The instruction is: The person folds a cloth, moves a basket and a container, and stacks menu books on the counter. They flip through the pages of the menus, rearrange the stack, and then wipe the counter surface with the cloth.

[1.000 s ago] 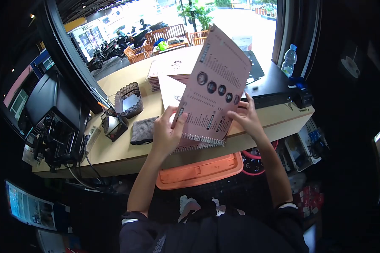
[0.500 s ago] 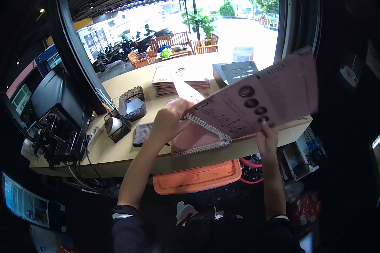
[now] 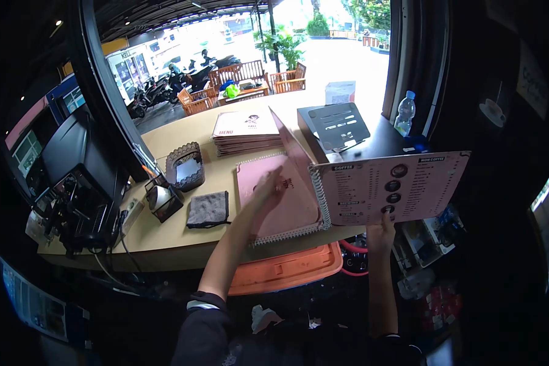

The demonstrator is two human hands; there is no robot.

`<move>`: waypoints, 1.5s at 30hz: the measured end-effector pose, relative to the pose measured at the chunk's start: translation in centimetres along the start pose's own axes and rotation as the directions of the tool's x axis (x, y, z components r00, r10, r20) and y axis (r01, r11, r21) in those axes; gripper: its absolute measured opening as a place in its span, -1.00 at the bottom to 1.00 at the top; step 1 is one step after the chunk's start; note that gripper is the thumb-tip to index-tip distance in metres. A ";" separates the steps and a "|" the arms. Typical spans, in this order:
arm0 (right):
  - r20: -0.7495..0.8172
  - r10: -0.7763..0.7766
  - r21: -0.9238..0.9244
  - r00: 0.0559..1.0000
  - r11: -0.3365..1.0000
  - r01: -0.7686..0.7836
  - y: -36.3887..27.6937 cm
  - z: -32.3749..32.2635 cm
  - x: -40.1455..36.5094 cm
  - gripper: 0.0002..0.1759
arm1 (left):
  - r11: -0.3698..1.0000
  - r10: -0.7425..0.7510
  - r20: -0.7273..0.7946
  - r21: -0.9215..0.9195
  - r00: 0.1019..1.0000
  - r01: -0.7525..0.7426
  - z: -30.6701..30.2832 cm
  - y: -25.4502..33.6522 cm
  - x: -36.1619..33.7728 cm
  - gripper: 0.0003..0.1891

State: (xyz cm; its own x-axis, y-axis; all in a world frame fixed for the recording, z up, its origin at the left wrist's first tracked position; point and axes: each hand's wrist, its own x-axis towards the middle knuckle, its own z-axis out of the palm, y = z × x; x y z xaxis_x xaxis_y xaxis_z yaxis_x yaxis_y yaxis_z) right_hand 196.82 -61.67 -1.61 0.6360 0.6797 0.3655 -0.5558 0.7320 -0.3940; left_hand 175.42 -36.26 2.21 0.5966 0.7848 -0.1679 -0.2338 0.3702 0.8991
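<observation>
**Left hand.** My left hand point(image 3: 267, 184) lies flat, fingers loosely spread and gripping nothing, on the open pink page of the menu point(image 3: 274, 213). The menu rests on the worktop point(image 3: 165, 229) at the near edge, about midway along it.

**Right hand.** My right hand point(image 3: 381, 227) is closed on the lower edge of a printed leaf point(image 3: 409, 183), thumb on its face. The leaf is held off the worktop, out past the right end of the near edge. A wire coil point(image 3: 321, 198) runs down its left side, just beside the pink page.

**Surroundings.**
- A grey cloth point(image 3: 207, 209) lies just left of the menu.
- A lace-patterned box point(image 3: 186, 163) stands behind the cloth.
- A stack point(image 3: 247, 131) of closed menus sits toward the far edge, behind the open one.
- A black stand point(image 3: 335, 125) is to the right of the stack.
- A bottle point(image 3: 404, 114) stands near the far right corner.
- A dark machine point(image 3: 79, 183) fills the left end.
- An orange tray point(image 3: 287, 271) shows below the near edge.
</observation>
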 end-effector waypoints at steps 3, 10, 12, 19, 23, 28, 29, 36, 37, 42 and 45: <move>-0.018 -0.007 -0.030 1.000 1.000 0.007 -0.3 0.8 -0.4 -0.37 | 0.996 0.035 0.196 0.079 0.980 -0.051 -0.1 -3.3 4.1 -0.45; -0.048 0.054 -0.091 0.997 0.994 -0.058 -1.3 0.3 -2.5 -0.43 | 0.817 0.549 -0.003 0.215 0.836 -0.535 4.4 2.2 8.0 0.11; -0.026 0.073 -0.112 0.997 0.991 -0.076 -1.5 0.2 -2.9 -0.46 | 0.887 0.393 0.262 0.146 0.882 -0.439 2.6 4.3 9.9 0.16; -0.028 -0.020 -0.377 0.999 0.926 0.008 -0.5 -3.7 -3.1 -0.63 | 0.751 0.470 0.104 0.475 0.877 -0.459 -0.7 8.4 10.4 -0.37; 0.074 0.088 -0.034 0.993 0.996 -0.086 -0.6 -2.7 -2.8 -0.72 | 0.574 0.717 -0.089 0.639 0.692 -0.513 -1.0 11.0 4.7 -0.48; -0.186 -0.011 -0.471 0.983 0.878 -0.080 0.9 -1.0 -2.3 -0.56 | 0.272 0.850 0.018 0.840 0.526 -0.470 -3.8 14.0 1.3 -0.47; -0.237 -0.018 -0.441 0.971 0.893 -0.091 0.4 2.1 -2.4 -0.55 | 0.243 0.859 0.028 0.857 0.511 -0.455 -4.2 14.6 0.3 -0.49; 0.006 -0.005 -0.635 1.000 0.772 0.008 4.4 3.3 -3.2 -0.69 | 0.096 0.904 0.061 0.936 0.422 -0.339 -5.7 18.9 -8.9 -0.58; 0.083 -0.052 -0.618 0.995 0.781 0.092 5.2 4.1 -3.5 -0.76 | 0.077 0.913 0.073 0.936 0.401 -0.345 -6.7 19.2 -9.5 -0.59; 0.192 0.024 -0.744 0.981 0.656 0.129 7.1 3.6 -3.3 -0.84 | 0.041 0.938 0.053 0.964 0.341 -0.264 -5.2 20.1 -14.2 -0.64; 0.750 0.075 -0.607 0.657 -0.315 0.729 8.7 1.8 -3.3 -0.86 | 0.232 0.846 0.010 0.893 0.533 -0.386 -8.0 21.4 -15.5 -0.76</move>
State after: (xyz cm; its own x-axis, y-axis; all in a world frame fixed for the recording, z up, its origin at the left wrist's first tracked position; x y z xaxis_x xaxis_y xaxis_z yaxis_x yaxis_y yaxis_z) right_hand 188.99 -57.45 -4.74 -0.0255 0.5373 0.8430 0.9640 0.2365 -0.1215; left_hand 155.06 -36.50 20.79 0.1279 0.7261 0.6756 0.4015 -0.6608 0.6342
